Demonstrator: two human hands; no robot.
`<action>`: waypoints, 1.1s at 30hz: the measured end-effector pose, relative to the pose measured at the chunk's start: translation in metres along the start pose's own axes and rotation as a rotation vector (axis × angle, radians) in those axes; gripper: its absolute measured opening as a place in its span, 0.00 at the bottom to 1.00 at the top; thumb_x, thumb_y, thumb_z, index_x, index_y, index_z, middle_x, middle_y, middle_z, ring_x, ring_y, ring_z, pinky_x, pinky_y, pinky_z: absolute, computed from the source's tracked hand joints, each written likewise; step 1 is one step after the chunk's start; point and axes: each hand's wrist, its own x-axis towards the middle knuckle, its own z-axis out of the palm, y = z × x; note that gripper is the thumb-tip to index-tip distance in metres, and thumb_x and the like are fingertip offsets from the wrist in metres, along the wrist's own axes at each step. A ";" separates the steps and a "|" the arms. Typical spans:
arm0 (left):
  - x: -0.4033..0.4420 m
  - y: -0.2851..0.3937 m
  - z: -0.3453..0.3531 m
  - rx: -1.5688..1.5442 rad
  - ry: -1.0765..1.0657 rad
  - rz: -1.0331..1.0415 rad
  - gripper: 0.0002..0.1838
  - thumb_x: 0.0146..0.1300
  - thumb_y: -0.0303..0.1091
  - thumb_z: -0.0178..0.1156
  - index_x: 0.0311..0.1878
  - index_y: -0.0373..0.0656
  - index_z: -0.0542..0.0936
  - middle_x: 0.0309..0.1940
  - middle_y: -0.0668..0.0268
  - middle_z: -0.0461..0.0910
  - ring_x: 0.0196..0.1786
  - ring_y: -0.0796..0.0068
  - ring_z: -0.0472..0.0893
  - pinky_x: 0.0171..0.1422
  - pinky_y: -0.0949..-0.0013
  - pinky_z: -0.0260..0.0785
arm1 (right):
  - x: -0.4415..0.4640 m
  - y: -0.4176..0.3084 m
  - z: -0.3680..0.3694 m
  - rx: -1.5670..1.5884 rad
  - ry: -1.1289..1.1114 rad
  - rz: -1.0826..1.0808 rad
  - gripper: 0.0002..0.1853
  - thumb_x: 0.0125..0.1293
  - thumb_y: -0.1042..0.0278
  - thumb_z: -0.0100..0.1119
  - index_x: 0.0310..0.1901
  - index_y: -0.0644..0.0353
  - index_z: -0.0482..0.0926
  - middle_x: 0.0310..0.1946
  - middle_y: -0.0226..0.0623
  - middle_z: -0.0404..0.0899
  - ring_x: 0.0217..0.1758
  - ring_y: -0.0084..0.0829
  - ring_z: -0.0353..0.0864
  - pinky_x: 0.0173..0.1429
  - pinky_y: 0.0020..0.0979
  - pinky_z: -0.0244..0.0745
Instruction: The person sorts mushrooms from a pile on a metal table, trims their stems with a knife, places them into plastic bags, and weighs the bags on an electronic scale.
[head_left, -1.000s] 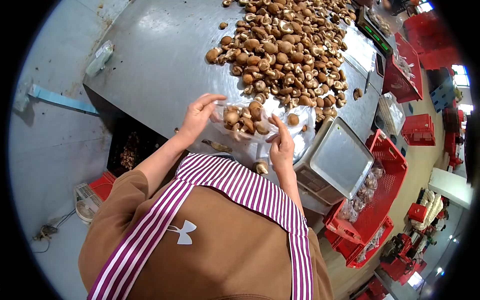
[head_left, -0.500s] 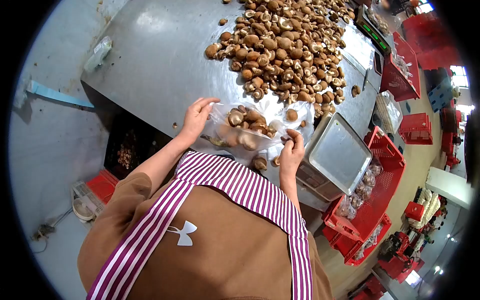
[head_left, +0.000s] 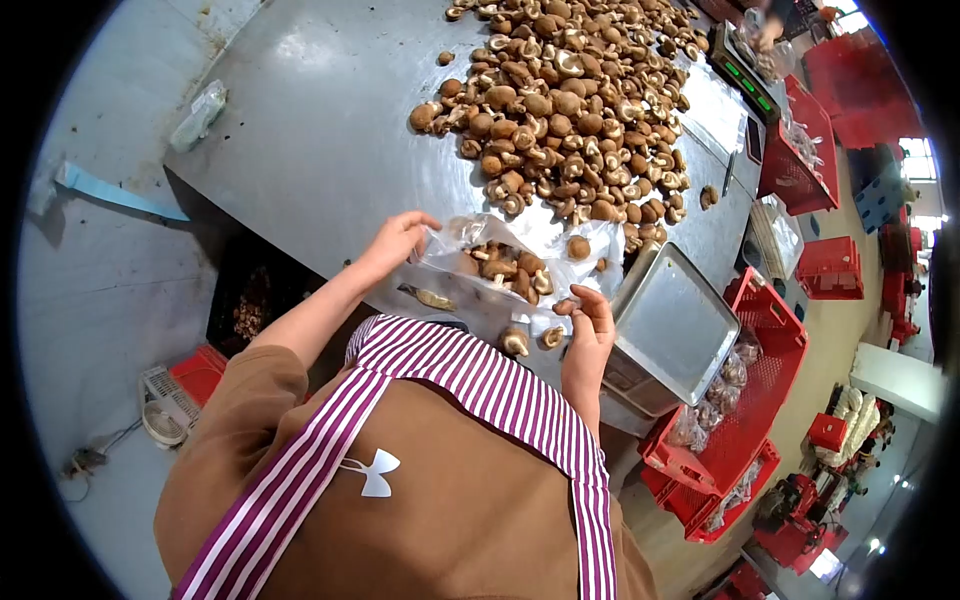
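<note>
A clear plastic bag point(head_left: 455, 262) with several brown mushrooms point(head_left: 508, 268) in it is stretched between my hands above the metal table's front edge. My left hand point(head_left: 400, 240) pinches the bag's left side. Fingers of my right hand point(head_left: 588, 320) are closed on the bag's right edge. Two loose mushrooms point(head_left: 515, 342) lie just below the bag, between it and my apron. More clear plastic point(head_left: 600, 240) with a mushroom point(head_left: 578, 247) on it lies beyond my right hand. A large heap of mushrooms point(head_left: 570, 110) covers the table behind the bag.
A scale with a metal tray point(head_left: 680, 325) stands right of my right hand. Red crates point(head_left: 780, 370) holding bagged mushrooms are beyond it. Another scale point(head_left: 745, 75), a co-worker's hand point(head_left: 768, 35) and a phone point(head_left: 754, 140) are at the far right. A plastic roll point(head_left: 200, 118) lies at the table's left edge.
The bag has been pulled wider and flatter, its mushrooms shifting inside. My right hand has moved right and lower. A co-worker's hand has come into clearer view at the far scale.
</note>
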 end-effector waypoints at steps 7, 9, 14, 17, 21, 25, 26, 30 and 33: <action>0.070 0.045 0.005 0.032 -0.032 0.110 0.26 0.64 0.46 0.60 0.63 0.45 0.76 0.50 0.62 0.79 0.47 0.72 0.79 0.51 0.68 0.71 | -0.003 -0.025 0.029 0.026 -0.180 0.013 0.14 0.69 0.79 0.47 0.53 0.66 0.77 0.46 0.39 0.82 0.51 0.27 0.79 0.60 0.30 0.71; 0.090 0.056 0.026 0.307 -0.020 0.252 0.28 0.63 0.47 0.62 0.64 0.46 0.75 0.56 0.59 0.76 0.48 0.68 0.80 0.55 0.65 0.72 | 0.001 -0.031 0.036 0.004 -0.222 -0.004 0.14 0.69 0.78 0.47 0.53 0.66 0.77 0.47 0.40 0.82 0.52 0.28 0.79 0.61 0.31 0.71; 0.121 0.051 0.087 0.928 -0.030 0.379 0.27 0.60 0.41 0.63 0.63 0.49 0.74 0.56 0.56 0.73 0.49 0.59 0.81 0.53 0.56 0.75 | 0.010 -0.025 0.037 0.061 -0.242 -0.035 0.14 0.69 0.78 0.48 0.53 0.67 0.76 0.47 0.41 0.82 0.51 0.29 0.79 0.61 0.32 0.72; 0.135 0.038 0.099 0.994 0.073 0.422 0.20 0.56 0.30 0.61 0.55 0.47 0.77 0.54 0.54 0.73 0.50 0.54 0.80 0.51 0.55 0.75 | 0.012 -0.025 0.034 0.093 -0.216 -0.026 0.13 0.69 0.78 0.48 0.53 0.68 0.76 0.46 0.42 0.82 0.50 0.30 0.80 0.61 0.32 0.73; 0.138 0.030 0.090 0.716 0.072 0.492 0.22 0.55 0.26 0.58 0.56 0.45 0.77 0.49 0.57 0.77 0.47 0.57 0.81 0.50 0.58 0.75 | 0.011 -0.019 0.026 0.115 -0.162 -0.013 0.13 0.70 0.77 0.47 0.52 0.68 0.76 0.45 0.42 0.83 0.49 0.30 0.80 0.60 0.32 0.73; 0.139 0.020 0.073 -0.090 -0.148 0.280 0.23 0.57 0.21 0.56 0.58 0.42 0.76 0.47 0.65 0.81 0.46 0.79 0.79 0.47 0.73 0.73 | 0.015 -0.007 0.019 0.185 -0.145 0.027 0.12 0.69 0.77 0.48 0.52 0.68 0.76 0.43 0.41 0.83 0.47 0.29 0.81 0.58 0.31 0.74; 0.126 0.027 0.070 -0.089 -0.142 0.278 0.23 0.57 0.21 0.56 0.58 0.42 0.76 0.47 0.65 0.81 0.46 0.79 0.79 0.47 0.73 0.73 | 0.015 -0.005 0.019 0.207 -0.137 0.035 0.12 0.69 0.77 0.49 0.52 0.68 0.76 0.43 0.41 0.83 0.46 0.29 0.80 0.57 0.31 0.74; 0.081 0.062 0.062 -0.213 -0.184 0.304 0.22 0.60 0.19 0.53 0.59 0.39 0.75 0.50 0.64 0.81 0.46 0.79 0.81 0.45 0.76 0.74 | 0.021 -0.006 0.024 0.214 -0.161 0.028 0.12 0.70 0.76 0.50 0.51 0.68 0.76 0.42 0.41 0.83 0.45 0.28 0.80 0.56 0.31 0.74; 0.062 0.073 0.059 -0.384 -0.301 0.117 0.23 0.63 0.24 0.48 0.63 0.41 0.71 0.48 0.63 0.80 0.44 0.73 0.82 0.47 0.72 0.73 | 0.023 -0.007 0.027 0.235 -0.182 0.029 0.11 0.70 0.76 0.50 0.51 0.68 0.76 0.42 0.41 0.83 0.45 0.28 0.80 0.56 0.31 0.74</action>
